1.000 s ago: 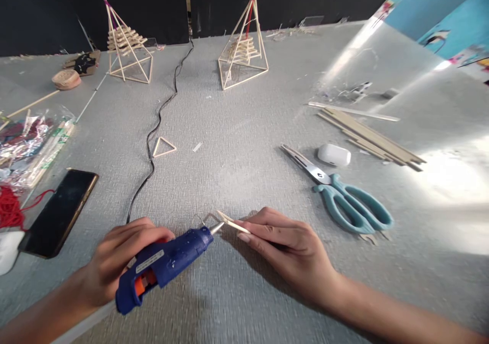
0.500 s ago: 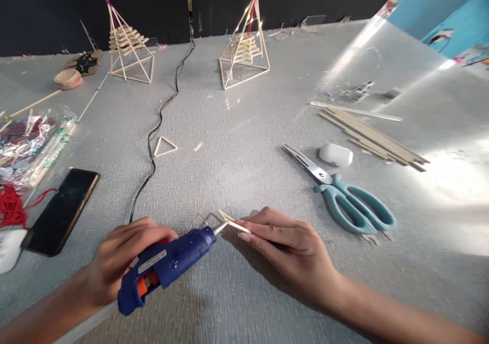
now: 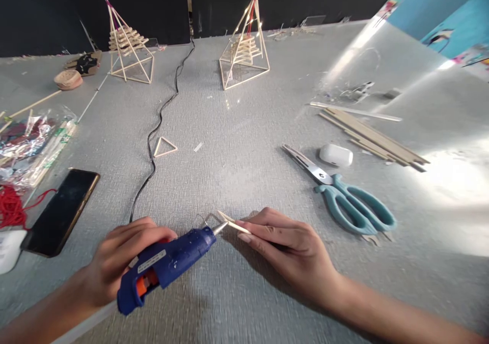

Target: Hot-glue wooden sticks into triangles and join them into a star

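My left hand (image 3: pixel 114 260) grips a blue glue gun (image 3: pixel 164 267) low on the grey table (image 3: pixel 244 145). Its metal nozzle touches the tip of a short wooden stick piece (image 3: pixel 231 223). My right hand (image 3: pixel 290 252) lies flat on the table and pins that stick piece under its fingertips. The gun's black cord (image 3: pixel 160 120) runs away toward the far edge.
Teal scissors (image 3: pixel 344 196) and a white earbud case (image 3: pixel 335 154) lie to the right, with a bundle of wooden sticks (image 3: pixel 374 138) beyond. Two stick pyramids (image 3: pixel 128 44) (image 3: pixel 244 44) stand at the back. A small stick triangle (image 3: pixel 165 147) sits mid-table; a phone (image 3: pixel 61 210), plastic packets and red yarn lie left.
The view shifted very slightly. Both hands, the glue gun and the stick piece stay in the same place.
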`<state>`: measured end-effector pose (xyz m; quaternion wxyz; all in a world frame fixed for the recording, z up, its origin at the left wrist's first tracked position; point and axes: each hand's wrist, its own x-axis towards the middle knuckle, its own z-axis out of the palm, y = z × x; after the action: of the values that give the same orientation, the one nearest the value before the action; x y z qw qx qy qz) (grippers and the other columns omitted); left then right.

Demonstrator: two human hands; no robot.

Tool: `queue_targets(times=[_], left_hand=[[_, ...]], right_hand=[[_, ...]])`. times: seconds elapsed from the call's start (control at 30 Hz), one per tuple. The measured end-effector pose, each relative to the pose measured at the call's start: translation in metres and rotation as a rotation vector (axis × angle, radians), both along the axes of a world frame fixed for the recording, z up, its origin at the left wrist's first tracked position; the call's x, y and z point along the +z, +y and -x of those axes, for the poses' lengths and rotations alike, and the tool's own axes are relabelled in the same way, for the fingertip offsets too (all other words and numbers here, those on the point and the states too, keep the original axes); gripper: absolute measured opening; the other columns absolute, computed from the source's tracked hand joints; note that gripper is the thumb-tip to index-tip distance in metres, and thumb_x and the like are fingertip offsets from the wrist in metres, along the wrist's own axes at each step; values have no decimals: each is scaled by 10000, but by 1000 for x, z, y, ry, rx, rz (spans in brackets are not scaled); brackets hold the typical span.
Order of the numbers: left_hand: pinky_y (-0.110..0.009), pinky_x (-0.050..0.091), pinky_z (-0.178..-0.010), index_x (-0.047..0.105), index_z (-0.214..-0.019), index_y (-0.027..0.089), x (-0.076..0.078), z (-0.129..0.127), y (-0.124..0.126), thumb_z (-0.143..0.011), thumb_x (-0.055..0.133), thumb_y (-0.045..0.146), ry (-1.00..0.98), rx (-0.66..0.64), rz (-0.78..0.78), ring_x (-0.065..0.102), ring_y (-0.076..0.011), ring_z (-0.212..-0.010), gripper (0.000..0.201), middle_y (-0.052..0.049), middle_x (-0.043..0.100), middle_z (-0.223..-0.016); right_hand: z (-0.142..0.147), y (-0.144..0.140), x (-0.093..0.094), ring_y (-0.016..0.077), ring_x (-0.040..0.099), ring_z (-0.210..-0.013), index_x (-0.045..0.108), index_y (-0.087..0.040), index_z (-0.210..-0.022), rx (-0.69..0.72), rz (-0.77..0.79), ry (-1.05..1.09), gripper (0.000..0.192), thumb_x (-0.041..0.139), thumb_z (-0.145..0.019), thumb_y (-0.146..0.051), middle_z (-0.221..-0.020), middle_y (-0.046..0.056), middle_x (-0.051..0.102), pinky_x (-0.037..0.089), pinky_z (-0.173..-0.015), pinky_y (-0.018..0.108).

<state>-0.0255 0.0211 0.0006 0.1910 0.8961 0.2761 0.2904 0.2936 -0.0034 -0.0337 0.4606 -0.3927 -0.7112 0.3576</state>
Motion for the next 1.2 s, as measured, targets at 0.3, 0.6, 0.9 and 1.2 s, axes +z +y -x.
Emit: queue_targets(times=[0.3,0.6,0.9,1.2], left_hand=[[-361,610,-670,575,-1286,182,1,-2,0,-1039,433,326,-14,-2,19,707,-227,-808,319,-113,745,-930],[-344,619,-727,585,-1264,179,2,-4,-1,-1004,492,271,-5,7,35,707,-211,-838,291,-104,747,-955],[-360,628,-715,578,-1276,186,1,-1,0,-968,531,236,9,20,12,707,-223,-854,315,-106,749,-972],[-306,620,-699,610,-1192,169,1,2,-2,-877,568,169,-24,109,77,716,-195,-791,318,-82,737,-947]], right_hand=[[0,0,1,185,707,-785,740,-318,-1262,-8,-7,-21,360,658,-961,-138,-912,46,782,606,-672,359],[0,0,0,181,702,-776,753,-302,-1242,-5,2,-25,340,660,-960,-136,-915,49,781,599,-669,353],[1,1,6,181,708,-756,751,-317,-1245,-12,2,-37,324,648,-974,-173,-878,44,777,603,-646,340],[0,0,3,170,694,-766,758,-322,-1231,-10,27,-9,343,663,-958,-138,-878,32,777,589,-658,329]])
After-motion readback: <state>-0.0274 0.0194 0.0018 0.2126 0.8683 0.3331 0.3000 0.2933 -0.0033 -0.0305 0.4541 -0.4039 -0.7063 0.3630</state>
